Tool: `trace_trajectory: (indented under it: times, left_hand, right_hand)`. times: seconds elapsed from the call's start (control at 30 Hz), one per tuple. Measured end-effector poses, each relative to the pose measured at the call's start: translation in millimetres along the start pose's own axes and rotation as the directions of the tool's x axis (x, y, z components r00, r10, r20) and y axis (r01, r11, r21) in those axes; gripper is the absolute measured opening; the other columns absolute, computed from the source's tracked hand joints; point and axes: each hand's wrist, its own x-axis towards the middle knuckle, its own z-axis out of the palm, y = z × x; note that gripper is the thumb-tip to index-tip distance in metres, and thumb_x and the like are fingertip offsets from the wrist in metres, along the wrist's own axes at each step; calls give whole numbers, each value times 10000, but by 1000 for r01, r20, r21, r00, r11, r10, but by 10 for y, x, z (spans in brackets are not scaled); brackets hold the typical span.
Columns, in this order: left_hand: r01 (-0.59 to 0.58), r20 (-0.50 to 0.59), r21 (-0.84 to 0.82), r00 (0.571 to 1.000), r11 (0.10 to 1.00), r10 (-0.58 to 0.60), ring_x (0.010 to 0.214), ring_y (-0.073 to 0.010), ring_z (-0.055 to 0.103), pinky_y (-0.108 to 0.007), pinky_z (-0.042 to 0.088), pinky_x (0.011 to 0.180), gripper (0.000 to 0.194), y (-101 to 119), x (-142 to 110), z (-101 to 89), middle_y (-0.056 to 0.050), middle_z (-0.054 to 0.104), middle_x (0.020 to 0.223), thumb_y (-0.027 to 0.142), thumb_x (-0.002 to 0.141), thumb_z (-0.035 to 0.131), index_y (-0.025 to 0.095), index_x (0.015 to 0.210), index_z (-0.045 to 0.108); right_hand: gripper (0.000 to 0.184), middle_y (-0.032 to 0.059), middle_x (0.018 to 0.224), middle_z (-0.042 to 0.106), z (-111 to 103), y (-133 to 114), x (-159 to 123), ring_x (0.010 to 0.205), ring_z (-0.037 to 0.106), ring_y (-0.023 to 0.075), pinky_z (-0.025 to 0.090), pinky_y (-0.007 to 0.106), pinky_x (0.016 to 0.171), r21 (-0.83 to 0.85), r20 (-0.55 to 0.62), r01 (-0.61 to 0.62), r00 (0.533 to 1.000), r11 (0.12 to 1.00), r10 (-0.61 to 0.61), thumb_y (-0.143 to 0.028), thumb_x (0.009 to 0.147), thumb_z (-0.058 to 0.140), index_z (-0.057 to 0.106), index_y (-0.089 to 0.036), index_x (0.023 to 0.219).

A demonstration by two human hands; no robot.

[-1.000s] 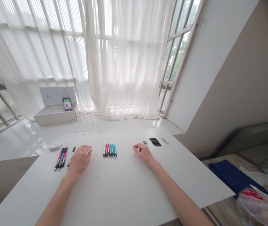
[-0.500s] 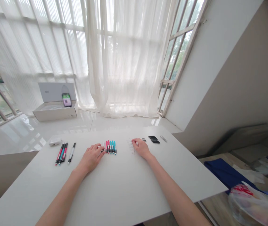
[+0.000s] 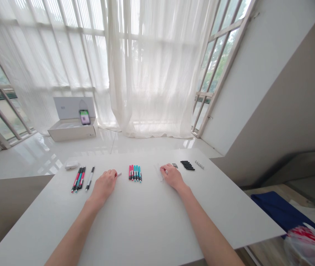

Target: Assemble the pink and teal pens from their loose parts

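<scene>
Counter (image 3: 143, 221): white, broad between the forearms; right edge slants beyond the right arm. Left hand (image 3: 104, 185): fingers closed on a white barrel (image 3: 119, 174), with space before the pink and teal barrels (image 3: 134, 173). Pens (image 3: 78, 179): to its left, near the left edge. Right hand (image 3: 173, 178): fingertips bunched at the refills (image 3: 158, 173), hold uncertain. Black grips (image 3: 187, 165): toward the far right corner. Box (image 3: 72, 133): past the far edge.
</scene>
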Motion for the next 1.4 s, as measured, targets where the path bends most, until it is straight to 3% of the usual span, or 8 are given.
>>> trace_trajectory:
  times: [0.23, 0.43, 0.53, 0.63, 0.77, 0.9, 1.17, 1.4]
  left_hand:
    - [0, -33, -45, 999, 999, -1, 913, -207, 613, -294, 459, 719, 283, -2, -14, -5, -107, 588, 1099, 146, 871, 338, 170, 1057, 550]
    - [-136, -260, -391, 965, 910, 32, 747, -167, 568, -300, 453, 730, 253, 26, 24, -113, -66, 581, 929, 286, 887, 330, 172, 979, 535]
    - [-119, -172, -654, 985, 747, 6, 552, -112, 435, -239, 388, 556, 270, 275, -16, -219, 28, 477, 663, 445, 874, 422, 192, 856, 515]
    - [-32, 17, -915, 993, 402, 117, 461, -72, 260, -196, 250, 441, 372, 683, -47, -251, 78, 284, 566, 555, 872, 412, 204, 746, 415]
    - [183, 210, -977, 922, 112, 325, 450, -53, 168, -168, 163, 418, 371, 1181, -39, -90, 95, 223, 565, 567, 864, 455, 210, 779, 405]
    - [330, 304, -944, 897, -30, 321, 435, -40, 195, -152, 152, 409, 328, 1331, -38, 174, 92, 298, 593, 540, 860, 480, 216, 893, 436]
    - [442, 383, -890, 857, -111, 344, 451, -41, 313, -164, 237, 425, 200, 1206, -12, 338, 65, 393, 642, 385, 828, 511, 198, 865, 451]
    - [470, 404, -881, 806, -52, 433, 450, -42, 242, -162, 185, 414, 175, 1208, 67, 327, 68, 368, 633, 366, 835, 484, 194, 856, 460]
  right_hand:
    - [184, 41, 936, 646, 17, 43, -3, 740, 570, 148, 369, 257, 644, -52, -28, -72, 997, 996, 71, -275, 881, 502, 665, -224, 951]
    - [174, 55, 947, 651, -2, 39, -8, 762, 574, 155, 368, 261, 644, -78, -18, -67, 998, 995, 66, -216, 855, 518, 659, -213, 957]
    - [169, 62, 945, 656, -34, 15, -21, 783, 586, 165, 369, 265, 643, -112, -12, -66, 998, 991, 65, -221, 849, 533, 660, -213, 960]
    - [164, 61, 918, 669, -75, -5, -40, 803, 600, 174, 364, 266, 631, -156, -16, -85, 996, 984, 83, -213, 850, 531, 667, -221, 942]
    - [187, 59, 856, 687, -138, 8, -74, 797, 619, 186, 351, 272, 616, -195, -31, -131, 991, 972, 127, -175, 843, 518, 678, -240, 914]
    - [191, 59, 937, 696, -179, 50, -101, 819, 627, 195, 359, 277, 624, -209, -38, -166, 986, 964, 161, -204, 841, 529, 669, -244, 965]
    - [198, 70, 915, 694, -178, 22, -30, 835, 624, 210, 355, 289, 647, -242, -19, -154, 988, 958, 154, -187, 871, 493, 674, -239, 933]
    - [259, 102, 962, 653, -142, 16, -14, 855, 623, 214, 366, 287, 665, -305, 28, -180, 980, 935, 198, -112, 844, 469, 658, -214, 989]
